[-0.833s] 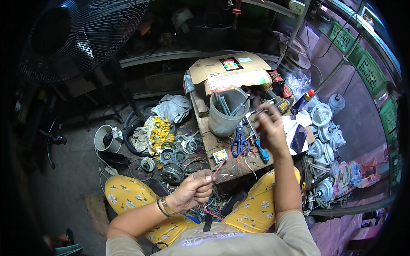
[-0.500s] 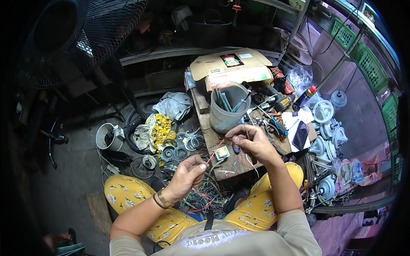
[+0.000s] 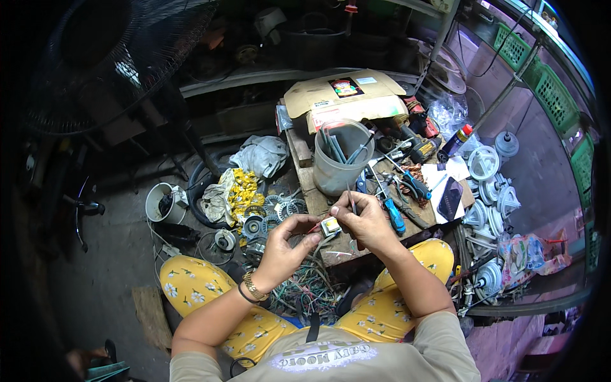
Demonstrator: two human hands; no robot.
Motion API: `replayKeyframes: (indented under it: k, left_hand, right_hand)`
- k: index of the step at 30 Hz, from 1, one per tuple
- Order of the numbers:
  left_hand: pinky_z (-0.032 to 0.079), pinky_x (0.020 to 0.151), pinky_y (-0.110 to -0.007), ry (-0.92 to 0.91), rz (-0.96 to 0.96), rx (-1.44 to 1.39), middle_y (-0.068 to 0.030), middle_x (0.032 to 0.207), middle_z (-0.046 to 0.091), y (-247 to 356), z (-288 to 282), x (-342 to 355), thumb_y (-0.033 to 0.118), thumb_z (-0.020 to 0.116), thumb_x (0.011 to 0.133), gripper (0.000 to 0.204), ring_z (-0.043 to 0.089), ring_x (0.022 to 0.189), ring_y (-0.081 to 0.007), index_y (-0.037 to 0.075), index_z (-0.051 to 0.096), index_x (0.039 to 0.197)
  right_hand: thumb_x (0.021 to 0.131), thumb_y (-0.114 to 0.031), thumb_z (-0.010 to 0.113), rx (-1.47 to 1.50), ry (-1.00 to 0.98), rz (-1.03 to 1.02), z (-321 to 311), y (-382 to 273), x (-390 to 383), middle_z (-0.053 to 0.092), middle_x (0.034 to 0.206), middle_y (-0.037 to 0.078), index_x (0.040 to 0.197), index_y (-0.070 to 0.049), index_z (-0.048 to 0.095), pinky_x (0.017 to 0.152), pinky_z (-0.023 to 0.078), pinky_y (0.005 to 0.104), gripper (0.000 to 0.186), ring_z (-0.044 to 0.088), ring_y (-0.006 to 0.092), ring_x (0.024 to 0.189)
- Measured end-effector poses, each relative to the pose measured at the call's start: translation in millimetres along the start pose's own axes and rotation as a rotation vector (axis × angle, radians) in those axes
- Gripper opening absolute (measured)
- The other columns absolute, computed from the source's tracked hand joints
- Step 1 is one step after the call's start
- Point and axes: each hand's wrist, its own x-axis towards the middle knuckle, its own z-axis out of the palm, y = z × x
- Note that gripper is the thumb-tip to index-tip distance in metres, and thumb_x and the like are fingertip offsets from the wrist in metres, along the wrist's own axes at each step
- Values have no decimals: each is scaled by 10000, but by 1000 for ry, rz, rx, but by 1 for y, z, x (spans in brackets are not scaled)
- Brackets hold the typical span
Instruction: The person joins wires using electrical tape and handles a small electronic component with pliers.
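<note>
My left hand (image 3: 289, 253) pinches a short red wire (image 3: 315, 227), mostly hidden by the fingers. Close by on its right, my right hand (image 3: 368, 223) is closed round a slim, dark pointed tool (image 3: 351, 202), its tip upward; the rest is covered by my fingers. Between my fingertips shows a small yellow-and-white block like a little transformer (image 3: 330, 226), over the near edge of the wooden bench (image 3: 337, 253). Just beyond stands a cloudy plastic tub (image 3: 332, 175) with grey strips in it. A blue-handled screwdriver (image 3: 394, 216) lies right of my right hand.
A black phone (image 3: 450, 198) lies on paper at the bench's right. Behind are a drill (image 3: 420, 149) and a cardboard box (image 3: 344, 95). Tangled wires (image 3: 305, 286) cover the floor between my knees. Left stands a white bucket (image 3: 165, 204); white plastic parts (image 3: 490, 223) pile up right.
My hands have come closer together, and the red wire no longer stretches between them. My right hand has moved slightly down and left, with the pointed tool now upright and the screwdriver handle uncovered.
</note>
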Motion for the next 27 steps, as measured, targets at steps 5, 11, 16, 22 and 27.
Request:
replayKeyframes:
  k: [5, 11, 16, 22, 27]
  left_hand:
    - [479, 653, -221, 48, -129, -87, -20, 802, 649, 4, 3, 4, 105, 640, 874, 141, 585, 718, -65, -25, 629, 927]
    - [491, 625, -214, 45, -291, -461, -14, 820, 633, 3, 13, 6, 140, 639, 885, 150, 572, 709, -63, 7, 630, 954]
    - [512, 619, -212, 2, -324, -542, -20, 854, 634, 3, 12, 9, 131, 634, 886, 160, 570, 705, -61, 8, 627, 987]
    - [502, 639, -213, 73, -251, -412, -21, 852, 636, 7, 17, 12, 121, 645, 874, 179, 568, 704, -63, 4, 634, 1010]
    - [480, 636, -211, 109, -81, -142, -35, 843, 640, -4, 14, 13, 111, 652, 866, 154, 571, 703, -68, -11, 647, 960]
  right_hand:
    - [863, -104, 650, 114, -5, -105, 8, 10, -2, 568, 717, -20, 846, 12, 602, 605, 411, 222, 126, 477, 39, 678]
    - [832, -51, 659, -147, 154, -445, 12, 27, 0, 582, 699, 51, 846, 27, 582, 587, 428, 240, 110, 518, 79, 646]
    - [886, -129, 623, -326, 180, -593, 7, 31, -1, 602, 716, 35, 844, 9, 578, 581, 420, 226, 151, 522, 70, 633]
    - [869, -130, 637, -233, 155, -452, 5, 28, -2, 603, 707, 72, 835, 24, 569, 579, 438, 254, 172, 567, 122, 630]
    - [687, 16, 640, -570, 135, -697, -2, 27, 3, 622, 750, 125, 851, 11, 582, 621, 481, 330, 174, 621, 278, 709]
